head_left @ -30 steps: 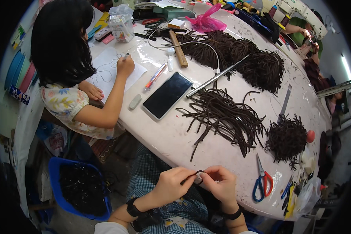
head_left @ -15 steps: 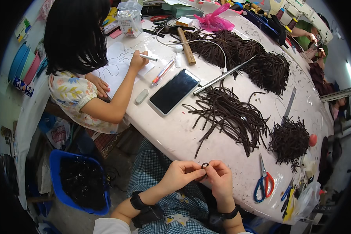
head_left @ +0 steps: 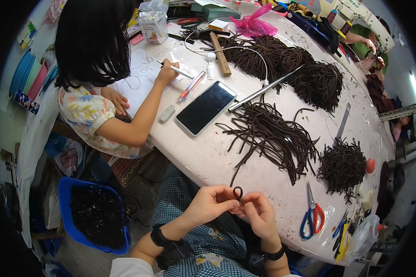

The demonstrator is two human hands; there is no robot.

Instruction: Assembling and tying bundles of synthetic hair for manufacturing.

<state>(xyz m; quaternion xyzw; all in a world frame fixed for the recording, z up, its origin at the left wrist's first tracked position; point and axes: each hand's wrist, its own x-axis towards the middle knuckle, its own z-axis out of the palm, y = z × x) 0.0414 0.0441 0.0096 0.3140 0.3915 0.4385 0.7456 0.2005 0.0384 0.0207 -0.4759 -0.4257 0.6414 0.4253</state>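
A dark brown cord point(head_left: 237, 188), bent into a small loop, stands up between my two hands over the table's near edge. My left hand point(head_left: 212, 203) pinches it between thumb and fingertips. Close against it, my right hand point(head_left: 260, 214) has its thumb and forefinger pressed together on the same cord, whose lower ends are hidden by the fingers. Just beyond lies a loose spread of brown cord lengths point(head_left: 275, 141). To the right are a heap of knotted cord pieces point(head_left: 342, 166) and scissors point(head_left: 312, 212) with one blue and one red handle.
A phone point(head_left: 206, 108), a metal tube point(head_left: 266, 88), a hammer point(head_left: 220, 54) and larger cord bundles point(head_left: 316, 83) lie farther back. At left a person point(head_left: 129, 124) draws on paper. A blue bin point(head_left: 67, 203) of dark scraps stands on the floor.
Both hands have shifted slightly, and the cord loop now stands taller and more open above the fingertips. The person at left has moved the pen hand a little.
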